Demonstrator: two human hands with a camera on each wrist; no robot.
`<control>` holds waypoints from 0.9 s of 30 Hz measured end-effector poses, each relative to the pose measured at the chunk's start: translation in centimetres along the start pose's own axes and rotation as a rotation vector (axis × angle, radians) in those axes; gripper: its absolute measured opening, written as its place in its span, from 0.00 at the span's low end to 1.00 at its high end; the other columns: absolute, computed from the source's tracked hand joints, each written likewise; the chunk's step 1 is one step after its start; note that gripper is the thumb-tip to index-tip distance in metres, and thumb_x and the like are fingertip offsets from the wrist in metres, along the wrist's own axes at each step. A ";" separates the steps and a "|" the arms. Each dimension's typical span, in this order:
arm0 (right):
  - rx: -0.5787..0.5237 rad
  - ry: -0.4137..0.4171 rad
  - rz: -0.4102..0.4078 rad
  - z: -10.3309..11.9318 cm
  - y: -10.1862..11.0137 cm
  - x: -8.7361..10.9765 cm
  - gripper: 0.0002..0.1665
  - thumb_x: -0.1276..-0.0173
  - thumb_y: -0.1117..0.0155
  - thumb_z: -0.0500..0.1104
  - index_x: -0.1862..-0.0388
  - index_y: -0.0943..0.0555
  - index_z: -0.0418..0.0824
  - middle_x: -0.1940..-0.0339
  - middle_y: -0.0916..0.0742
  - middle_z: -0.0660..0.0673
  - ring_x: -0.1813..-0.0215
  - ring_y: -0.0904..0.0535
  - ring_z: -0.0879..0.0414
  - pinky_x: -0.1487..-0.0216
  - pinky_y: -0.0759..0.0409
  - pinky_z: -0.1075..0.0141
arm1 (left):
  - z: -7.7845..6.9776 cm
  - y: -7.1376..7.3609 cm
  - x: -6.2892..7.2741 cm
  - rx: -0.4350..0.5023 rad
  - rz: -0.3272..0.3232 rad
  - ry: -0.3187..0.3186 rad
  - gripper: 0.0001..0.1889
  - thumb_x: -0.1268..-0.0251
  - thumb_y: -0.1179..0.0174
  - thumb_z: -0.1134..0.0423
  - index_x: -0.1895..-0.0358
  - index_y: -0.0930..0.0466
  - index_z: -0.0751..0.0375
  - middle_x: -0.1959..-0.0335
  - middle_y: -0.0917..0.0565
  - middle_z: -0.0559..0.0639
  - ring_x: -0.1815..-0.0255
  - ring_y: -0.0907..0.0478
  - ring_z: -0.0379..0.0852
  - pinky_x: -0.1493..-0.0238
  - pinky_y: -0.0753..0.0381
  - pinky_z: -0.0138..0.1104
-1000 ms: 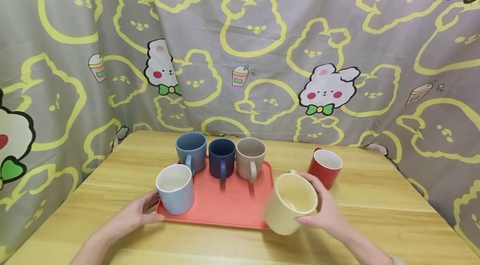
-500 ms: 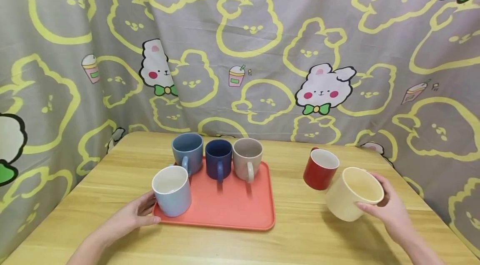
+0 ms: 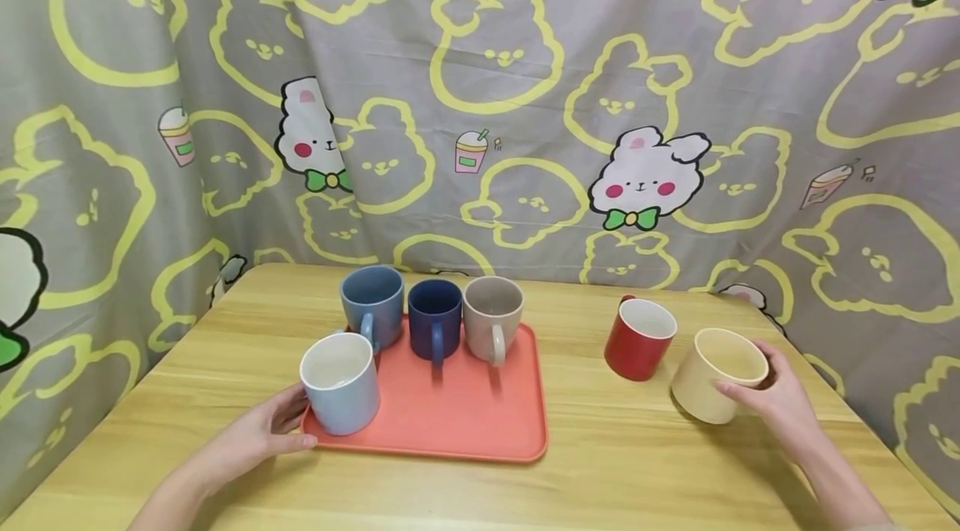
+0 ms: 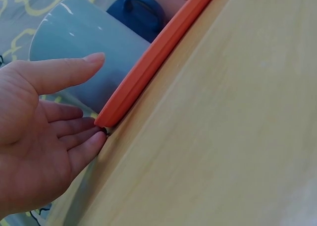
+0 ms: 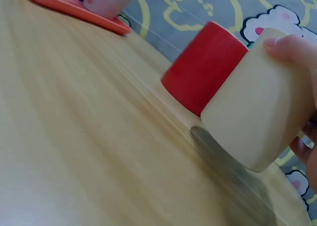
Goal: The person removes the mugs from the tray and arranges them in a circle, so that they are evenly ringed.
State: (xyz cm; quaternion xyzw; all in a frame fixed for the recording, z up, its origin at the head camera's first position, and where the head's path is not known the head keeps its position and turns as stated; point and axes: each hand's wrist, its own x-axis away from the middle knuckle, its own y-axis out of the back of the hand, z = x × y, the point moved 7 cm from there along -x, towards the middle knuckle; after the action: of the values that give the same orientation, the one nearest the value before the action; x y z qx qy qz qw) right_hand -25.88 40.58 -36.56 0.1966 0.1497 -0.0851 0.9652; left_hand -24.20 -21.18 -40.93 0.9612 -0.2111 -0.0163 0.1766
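My right hand (image 3: 780, 398) grips a pale yellow mug (image 3: 708, 389) around its rim and side, at the table's right. The mug tilts slightly, and a shadow lies under its base in the right wrist view. Just left of it stands a red mug (image 3: 636, 343) with a white inside. My left hand (image 3: 258, 431) is at the front left corner of a coral-red tray (image 3: 465, 406); in the left wrist view its fingertips touch the tray's corner while the thumb stays apart. A light blue mug (image 3: 341, 398) stands on that corner.
Along the tray's back edge stand a grey-blue mug (image 3: 375, 306), a navy mug (image 3: 435, 318) and a beige mug (image 3: 491, 318), handles toward me. A patterned grey curtain (image 3: 517, 139) hangs behind the wooden table (image 3: 600, 481).
My right hand has carried the yellow mug from the tray's front right corner to the right, beside the red mug, and lowered it. My left hand has stayed at the tray's corner.
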 end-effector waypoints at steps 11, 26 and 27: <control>0.137 -0.005 -0.015 -0.7 -0.7 -1.4 0.40 0.43 0.33 0.34 0.36 0.43 0.36 0.56 0.27 0.63 0.59 0.28 0.74 0.60 0.29 0.82 | 0.1 0.0 0.0 0.000 0.000 -0.008 0.45 0.40 0.39 0.64 0.34 0.61 0.86 0.35 0.51 0.83 0.35 0.49 0.75 0.49 0.35 0.17; 0.072 0.018 0.034 -1.7 -1.0 -2.1 0.37 0.43 0.35 0.31 0.37 0.41 0.38 0.57 0.26 0.65 0.58 0.28 0.74 0.59 0.29 0.82 | 0.3 0.0 0.0 0.006 0.006 0.018 0.45 0.40 0.39 0.63 0.34 0.61 0.85 0.34 0.52 0.82 0.34 0.49 0.74 0.49 0.34 0.17; 0.063 0.024 0.038 -1.7 -1.1 -2.2 0.36 0.43 0.35 0.30 0.37 0.40 0.40 0.57 0.25 0.64 0.58 0.28 0.73 0.59 0.29 0.82 | 0.2 0.0 0.0 0.008 0.006 0.014 0.45 0.40 0.39 0.64 0.34 0.61 0.85 0.34 0.52 0.82 0.34 0.49 0.74 0.49 0.34 0.17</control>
State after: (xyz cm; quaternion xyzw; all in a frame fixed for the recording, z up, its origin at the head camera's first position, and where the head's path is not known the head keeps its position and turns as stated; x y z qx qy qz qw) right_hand -28.63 40.55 -37.75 0.2306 0.1547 -0.0688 0.9582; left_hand -24.22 -21.31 -41.15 0.9614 -0.2127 -0.0081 0.1745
